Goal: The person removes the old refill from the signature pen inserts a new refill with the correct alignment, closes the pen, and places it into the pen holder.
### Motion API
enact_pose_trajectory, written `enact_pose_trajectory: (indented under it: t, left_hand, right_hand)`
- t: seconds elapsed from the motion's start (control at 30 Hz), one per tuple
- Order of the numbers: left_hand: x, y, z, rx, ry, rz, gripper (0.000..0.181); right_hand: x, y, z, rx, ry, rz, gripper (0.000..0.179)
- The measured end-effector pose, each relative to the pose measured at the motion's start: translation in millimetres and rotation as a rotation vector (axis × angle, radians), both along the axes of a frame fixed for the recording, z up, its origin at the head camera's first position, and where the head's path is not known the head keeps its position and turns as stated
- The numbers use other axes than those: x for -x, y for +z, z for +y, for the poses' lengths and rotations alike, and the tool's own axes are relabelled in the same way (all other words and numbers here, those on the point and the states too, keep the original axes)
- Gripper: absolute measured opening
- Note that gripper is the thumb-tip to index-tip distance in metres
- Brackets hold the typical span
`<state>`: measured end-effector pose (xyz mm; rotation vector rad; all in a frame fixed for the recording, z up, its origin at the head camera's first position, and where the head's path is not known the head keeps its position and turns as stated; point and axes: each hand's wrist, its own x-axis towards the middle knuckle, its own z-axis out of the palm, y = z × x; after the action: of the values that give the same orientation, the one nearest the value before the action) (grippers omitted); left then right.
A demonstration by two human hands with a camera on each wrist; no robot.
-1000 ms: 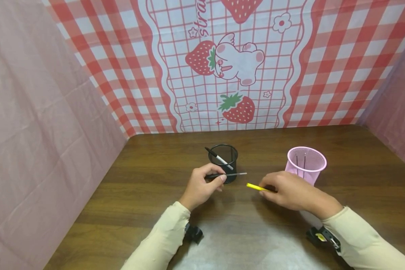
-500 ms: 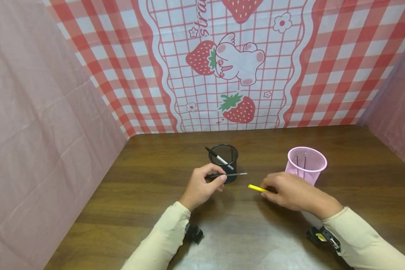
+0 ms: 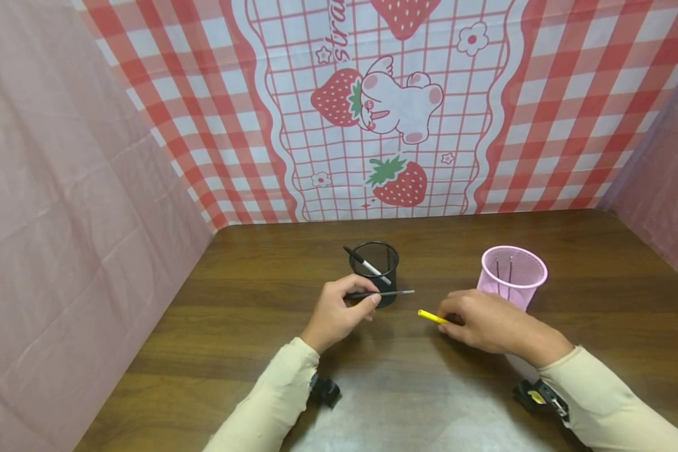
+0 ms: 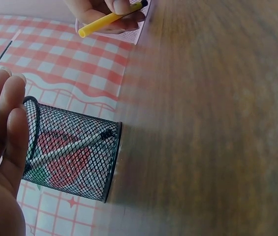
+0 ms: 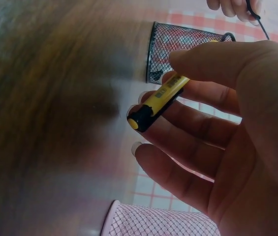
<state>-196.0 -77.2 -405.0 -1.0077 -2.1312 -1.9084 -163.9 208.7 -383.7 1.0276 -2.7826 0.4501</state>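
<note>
In the head view my left hand [image 3: 341,311] pinches a slim black stick [image 3: 361,295] with a thin grey rod pointing right; its exact kind is unclear. My right hand [image 3: 488,320] grips a yellow pen-like barrel [image 3: 431,316]. The right wrist view shows this barrel's black clip and black end [image 5: 141,119], between thumb and fingers. A small gap separates the rod's tip from the barrel. Just behind my left hand stands a black mesh pen cup [image 3: 375,243], with a white pen [image 3: 373,269] with a black end leaning inside.
A pink mesh pen cup [image 3: 533,276], holding two thin dark sticks [image 3: 510,270], stands behind my right hand. Both cups rest on the brown wooden table [image 3: 271,270]. A checked strawberry cloth [image 3: 248,125] hangs at the back, with pink cloth at both sides.
My right hand and the yellow barrel have shifted slightly right, away from the rod's tip. My left hand has hardly moved. Both cups stand as before.
</note>
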Motion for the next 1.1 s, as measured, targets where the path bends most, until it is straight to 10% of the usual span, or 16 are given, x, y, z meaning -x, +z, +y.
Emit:
enact_pose_trajectory:
  t: [0.47, 1.1]
  left_hand:
    - [-18.5, 25.3, 1.9, 0.021, 0.009, 0.002, 0.006]
    - [-17.9, 25.6, 0.1, 0.05, 0.003, 0.003, 0.006]
  right_hand:
    - [-0.1, -1.2, 0, -0.015, -0.019, -0.023, 0.011]
    - [0.4, -6.8, 0, -0.038, -0.054, -0.02, 0.016]
